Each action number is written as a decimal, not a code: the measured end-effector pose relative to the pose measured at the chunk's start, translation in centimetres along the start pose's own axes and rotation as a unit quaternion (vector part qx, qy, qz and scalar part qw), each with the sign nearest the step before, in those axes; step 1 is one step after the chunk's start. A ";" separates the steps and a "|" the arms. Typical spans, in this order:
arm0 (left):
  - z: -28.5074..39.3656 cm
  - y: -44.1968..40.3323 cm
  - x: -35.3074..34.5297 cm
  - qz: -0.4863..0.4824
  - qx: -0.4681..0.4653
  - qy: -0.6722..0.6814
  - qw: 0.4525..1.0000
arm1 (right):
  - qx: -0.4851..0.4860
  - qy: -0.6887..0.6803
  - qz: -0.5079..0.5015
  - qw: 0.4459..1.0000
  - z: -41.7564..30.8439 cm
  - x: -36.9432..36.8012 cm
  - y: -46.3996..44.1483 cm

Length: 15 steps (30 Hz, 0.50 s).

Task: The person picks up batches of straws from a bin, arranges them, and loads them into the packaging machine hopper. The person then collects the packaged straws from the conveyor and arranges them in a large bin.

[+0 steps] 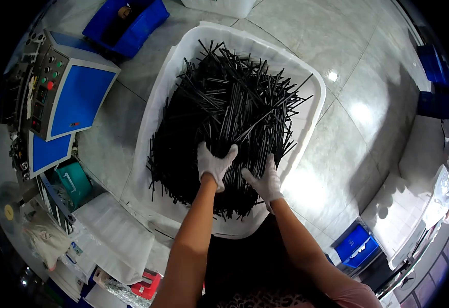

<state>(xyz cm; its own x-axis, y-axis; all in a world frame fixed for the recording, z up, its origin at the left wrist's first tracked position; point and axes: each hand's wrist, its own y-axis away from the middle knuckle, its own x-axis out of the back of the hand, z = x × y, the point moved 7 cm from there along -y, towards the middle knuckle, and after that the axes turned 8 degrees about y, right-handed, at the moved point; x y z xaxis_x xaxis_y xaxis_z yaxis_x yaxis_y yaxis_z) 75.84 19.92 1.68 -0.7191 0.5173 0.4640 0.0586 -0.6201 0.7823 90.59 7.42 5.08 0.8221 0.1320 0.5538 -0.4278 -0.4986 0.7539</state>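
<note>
A large heap of thin black rods or tubes (235,110) fills most of a white plastic tub (312,110) in front of me. The rods lie in many directions, with a more aligned bundle near the middle. My left hand (215,164), in a pale glove, rests on the near part of the heap with thumb and fingers spread. To its right, my right hand (265,182), gloved too, is at the near right side of the heap, thumb apart from the fingers. Some fingertips are hidden among the rods, and I see nothing gripped in either hand.
A blue-panelled machine (80,97) with buttons stands at the left. Behind it lies a blue bin (145,31), and a green container (74,182) sits below. A small blue bin (356,245) and white-covered stacks (396,205) are at the right on the tiled floor.
</note>
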 end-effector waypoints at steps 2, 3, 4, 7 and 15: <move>0.9 -1.8 -1.3 0.043 0.029 -0.169 0.984 | -0.047 -0.062 -0.002 0.997 1.7 -2.3 -4.2; 1.0 -2.1 -1.8 0.065 0.047 -0.202 0.976 | -0.043 -0.059 -0.009 0.997 2.2 -3.4 -6.0; 1.3 -2.0 -2.2 0.076 0.051 -0.211 0.973 | -0.084 -0.011 0.000 0.996 2.9 -4.0 -7.4; 2.4 -2.1 -2.0 0.075 0.059 -0.254 0.962 | -0.112 0.088 0.001 0.990 2.2 -3.3 -8.1; 2.0 -3.4 -3.0 0.043 -0.002 -0.257 0.965 | -0.065 0.126 0.052 0.989 2.8 -3.2 -8.9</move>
<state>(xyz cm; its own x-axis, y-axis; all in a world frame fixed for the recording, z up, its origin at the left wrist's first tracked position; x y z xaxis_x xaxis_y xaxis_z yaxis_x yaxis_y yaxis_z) 79.19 21.61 -1.55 -0.2729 0.6878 0.6727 0.0986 -0.6755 0.7307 92.80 9.04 -4.45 0.6582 0.3025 0.6893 -0.5638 -0.4088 0.7177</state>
